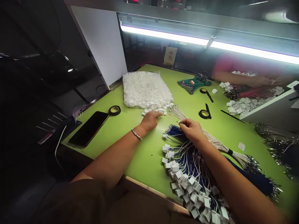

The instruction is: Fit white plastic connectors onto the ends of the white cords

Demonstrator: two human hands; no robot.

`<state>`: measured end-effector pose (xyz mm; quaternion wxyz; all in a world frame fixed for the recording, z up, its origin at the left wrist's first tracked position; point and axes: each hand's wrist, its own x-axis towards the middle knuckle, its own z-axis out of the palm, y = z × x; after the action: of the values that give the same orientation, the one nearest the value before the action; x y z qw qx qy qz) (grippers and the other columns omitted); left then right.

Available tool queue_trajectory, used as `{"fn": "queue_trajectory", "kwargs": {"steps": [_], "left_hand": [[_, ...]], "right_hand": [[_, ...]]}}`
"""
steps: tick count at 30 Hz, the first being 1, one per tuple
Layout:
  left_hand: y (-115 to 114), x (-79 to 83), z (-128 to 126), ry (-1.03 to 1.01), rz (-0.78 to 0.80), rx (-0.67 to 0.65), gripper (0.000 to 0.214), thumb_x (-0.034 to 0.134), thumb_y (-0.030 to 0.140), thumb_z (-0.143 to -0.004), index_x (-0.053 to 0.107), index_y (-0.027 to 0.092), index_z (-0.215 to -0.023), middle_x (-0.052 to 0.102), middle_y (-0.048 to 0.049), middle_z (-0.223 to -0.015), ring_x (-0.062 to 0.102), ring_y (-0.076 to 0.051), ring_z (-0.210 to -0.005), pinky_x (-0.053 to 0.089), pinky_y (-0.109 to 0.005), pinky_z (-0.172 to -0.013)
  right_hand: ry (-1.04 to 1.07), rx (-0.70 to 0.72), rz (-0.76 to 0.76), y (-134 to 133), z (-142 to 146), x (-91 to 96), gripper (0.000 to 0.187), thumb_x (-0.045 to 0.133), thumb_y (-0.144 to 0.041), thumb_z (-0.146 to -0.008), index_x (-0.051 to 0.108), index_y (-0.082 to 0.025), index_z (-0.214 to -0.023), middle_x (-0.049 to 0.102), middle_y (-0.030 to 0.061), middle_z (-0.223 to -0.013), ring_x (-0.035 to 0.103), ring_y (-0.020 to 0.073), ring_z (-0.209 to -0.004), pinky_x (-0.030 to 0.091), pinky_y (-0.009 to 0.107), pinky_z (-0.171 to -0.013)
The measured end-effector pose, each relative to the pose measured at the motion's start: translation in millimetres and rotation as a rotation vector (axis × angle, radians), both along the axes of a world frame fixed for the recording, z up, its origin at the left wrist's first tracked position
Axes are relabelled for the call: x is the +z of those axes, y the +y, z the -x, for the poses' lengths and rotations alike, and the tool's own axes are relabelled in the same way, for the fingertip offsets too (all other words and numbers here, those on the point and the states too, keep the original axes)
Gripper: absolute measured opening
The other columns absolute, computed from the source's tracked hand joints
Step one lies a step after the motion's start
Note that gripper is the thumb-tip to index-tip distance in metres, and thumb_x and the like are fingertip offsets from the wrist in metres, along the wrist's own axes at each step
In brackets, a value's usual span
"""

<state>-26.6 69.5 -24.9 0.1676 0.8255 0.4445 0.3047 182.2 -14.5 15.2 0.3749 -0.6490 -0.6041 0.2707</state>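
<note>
My left hand (149, 121) is at the near edge of a pile of small white connector housings (153, 107), a finger stretched out beside them. No held piece shows in it, though its fingertips are partly hidden. My right hand (192, 129) pinches a thin wire (177, 122) with a metal terminal at its tip. Under and behind that hand runs a bundle of white wires (216, 143), bound with a black band (230, 151). Below it lie blue wires (175, 130). White wires fitted with white connectors (193, 197) heap up along the near edge.
A clear bag of white housings (146, 88) lies behind the pile. A phone (89, 128) and black tape rolls (114, 110) (205, 114) rest on the green table (140, 160). Green wires (195, 82) lie farther back. Another person's arm (247, 80) is beyond, past a white partition (272, 105).
</note>
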Motion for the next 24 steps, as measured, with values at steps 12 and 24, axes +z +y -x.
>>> {"fn": "queue_trajectory", "kwargs": {"steps": [12, 24], "left_hand": [[-42, 24.5, -20, -0.792, 0.418, -0.141, 0.031, 0.061, 0.02, -0.08, 0.063, 0.016, -0.11, 0.067, -0.0069, -0.091, 0.062, -0.015, -0.083, 0.05, -0.031, -0.076], [-73, 27.3, -35, -1.168, 1.138, -0.369, 0.039, 0.075, 0.022, -0.07, 0.064, 0.013, -0.106, 0.068, -0.0102, -0.1, 0.062, -0.01, -0.077, 0.044, -0.025, -0.075]], "right_hand": [[-0.392, 0.424, 0.066, -28, 5, 2.0, 0.021, 0.051, -0.02, -0.072, 0.071, -0.02, -0.077, 0.071, 0.0028, -0.075, 0.06, 0.0151, -0.068, 0.043, 0.025, -0.066], [-0.09, 0.521, 0.078, -33, -9, 17.7, 0.019, 0.052, -0.023, -0.073, 0.069, -0.016, -0.076, 0.064, 0.0005, -0.064, 0.052, 0.0107, -0.056, 0.04, 0.022, -0.055]]}}
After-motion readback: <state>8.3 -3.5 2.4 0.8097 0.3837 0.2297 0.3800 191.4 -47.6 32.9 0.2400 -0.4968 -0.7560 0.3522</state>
